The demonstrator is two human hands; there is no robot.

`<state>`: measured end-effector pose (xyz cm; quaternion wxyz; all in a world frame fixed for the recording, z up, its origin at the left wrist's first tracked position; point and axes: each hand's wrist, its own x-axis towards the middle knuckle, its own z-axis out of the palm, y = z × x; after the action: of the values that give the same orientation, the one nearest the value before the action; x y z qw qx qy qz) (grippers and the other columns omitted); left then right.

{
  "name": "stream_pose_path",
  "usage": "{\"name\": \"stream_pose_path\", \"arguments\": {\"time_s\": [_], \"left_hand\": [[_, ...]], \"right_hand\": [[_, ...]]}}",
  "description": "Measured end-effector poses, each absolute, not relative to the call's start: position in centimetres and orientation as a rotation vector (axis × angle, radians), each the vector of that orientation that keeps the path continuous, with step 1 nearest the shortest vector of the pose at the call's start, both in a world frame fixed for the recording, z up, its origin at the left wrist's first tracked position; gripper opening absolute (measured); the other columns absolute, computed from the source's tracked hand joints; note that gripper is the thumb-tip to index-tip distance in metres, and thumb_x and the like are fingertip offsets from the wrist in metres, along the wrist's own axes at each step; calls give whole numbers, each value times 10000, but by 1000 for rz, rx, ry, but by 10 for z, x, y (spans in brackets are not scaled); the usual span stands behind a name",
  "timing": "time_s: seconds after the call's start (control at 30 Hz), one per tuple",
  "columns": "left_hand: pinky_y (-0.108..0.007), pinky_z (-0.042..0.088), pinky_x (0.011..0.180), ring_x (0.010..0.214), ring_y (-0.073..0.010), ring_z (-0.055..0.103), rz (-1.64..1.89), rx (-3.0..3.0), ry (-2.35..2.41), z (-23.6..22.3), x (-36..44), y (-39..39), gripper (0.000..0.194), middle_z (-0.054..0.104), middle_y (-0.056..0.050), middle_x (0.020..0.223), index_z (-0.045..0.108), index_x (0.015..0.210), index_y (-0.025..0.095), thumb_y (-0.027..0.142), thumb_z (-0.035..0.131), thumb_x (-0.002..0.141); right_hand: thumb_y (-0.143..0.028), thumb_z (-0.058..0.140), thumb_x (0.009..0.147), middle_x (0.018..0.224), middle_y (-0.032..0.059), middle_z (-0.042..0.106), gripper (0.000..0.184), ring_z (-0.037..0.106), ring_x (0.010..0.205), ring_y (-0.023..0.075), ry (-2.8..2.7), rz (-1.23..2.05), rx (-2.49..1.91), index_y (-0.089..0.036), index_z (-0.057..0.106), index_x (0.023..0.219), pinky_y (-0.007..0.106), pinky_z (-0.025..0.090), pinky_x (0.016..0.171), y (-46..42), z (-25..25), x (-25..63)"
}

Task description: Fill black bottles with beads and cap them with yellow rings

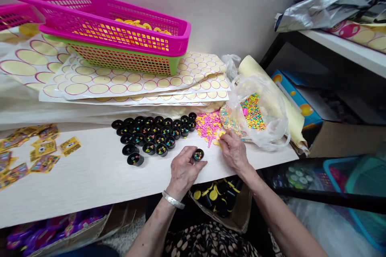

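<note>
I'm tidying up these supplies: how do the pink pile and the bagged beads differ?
The pink pile is mostly pink with some yellow; the beads mix yellow, green and orange. The pink pile lies loose on the table, while the beads sit in a see-through plastic bag. Both are made of many small, bright pieces.

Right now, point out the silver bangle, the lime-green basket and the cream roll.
Silver bangle [173, 200]: head view, middle of band.
Lime-green basket [174, 66]: head view, right corner.
Cream roll [255, 67]: head view, upper end.
</note>
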<state>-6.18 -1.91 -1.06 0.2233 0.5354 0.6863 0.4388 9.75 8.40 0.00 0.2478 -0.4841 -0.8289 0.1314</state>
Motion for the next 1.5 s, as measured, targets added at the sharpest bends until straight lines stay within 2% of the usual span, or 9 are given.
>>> {"name": "stream_pose_path", "arguments": {"time_s": [0.17, 0.27, 0.4, 0.63, 0.87, 1.07, 1.2, 1.37, 1.5], "left_hand": [[-227, 411, 582, 609, -94, 490, 1177, 1517, 1919, -9, -61, -20, 312, 578, 11, 849, 592, 957, 204, 245, 691, 664], [-228, 409, 593, 650, -104, 509, 1157, 1526, 1920, -7, -60, -20, 287, 585, 5, 869, 596, 937, 202, 240, 685, 668], [-230, 403, 607, 699, -119, 519, 1143, 1526, 1931, -4, -59, -21, 224, 581, 1, 844, 603, 900, 198, 243, 666, 690], [-239, 402, 646, 751, -132, 532, 1115, 1571, 1964, 0, -56, -22, 134, 585, 1, 821, 601, 857, 203, 217, 594, 724], [-240, 409, 658, 758, -135, 538, 1104, 1591, 1969, -1, -56, -21, 174, 586, 3, 810, 596, 864, 199, 150, 548, 704], [-237, 411, 666, 750, -130, 542, 1155, 1600, 1940, -2, -56, -21, 102, 589, -1, 802, 587, 800, 193, 150, 538, 722], [-228, 402, 617, 683, -122, 527, 1200, 1613, 1916, -3, -57, -20, 51, 562, -1, 723, 564, 703, 180, 164, 529, 736], [-229, 400, 637, 736, -128, 538, 1145, 1623, 1942, -2, -57, -19, 116, 582, 2, 804, 595, 839, 195, 180, 562, 729], [-226, 391, 624, 732, -124, 536, 1085, 1622, 1958, -1, -57, -19, 152, 590, 6, 839, 593, 860, 200, 252, 624, 720]], "right_hand": [[-169, 439, 830, 822, 80, 541, 228, 504, 786, 186, -2403, 141, -1510, -163, 632, 709, 284, 357, 648, 87, 6, 81], [-166, 473, 802, 837, 106, 561, 198, 501, 808, 217, -2527, 15, -1541, -150, 635, 689, 306, 341, 640, 92, 10, 76], [-144, 474, 796, 816, 108, 561, 169, 486, 812, 229, -2605, -52, -1424, -134, 625, 722, 321, 331, 651, 92, 18, 76], [-136, 409, 853, 798, 58, 513, 209, 422, 770, 180, -2643, 235, -845, -153, 606, 786, 301, 324, 687, 54, 37, 70], [-60, 429, 785, 769, 69, 510, 190, 385, 754, 193, -2769, 33, -768, -145, 592, 737, 320, 269, 654, 45, 38, 60], [-100, 429, 828, 778, 85, 500, 186, 381, 778, 213, -2851, -49, -648, -148, 590, 748, 336, 267, 641, 45, 41, 55], [-121, 453, 835, 806, 90, 509, 150, 389, 795, 218, -2936, -45, -498, -133, 590, 775, 344, 295, 648, 43, 46, 50], [-145, 408, 876, 805, 73, 528, 199, 446, 788, 185, -2699, 190, -637, -132, 599, 820, 315, 368, 685, 48, 30, 66], [-260, 433, 882, 920, 81, 541, 198, 499, 872, 192, -2245, 314, -1062, -161, 588, 953, 320, 418, 755, 58, 4, 100]]}}
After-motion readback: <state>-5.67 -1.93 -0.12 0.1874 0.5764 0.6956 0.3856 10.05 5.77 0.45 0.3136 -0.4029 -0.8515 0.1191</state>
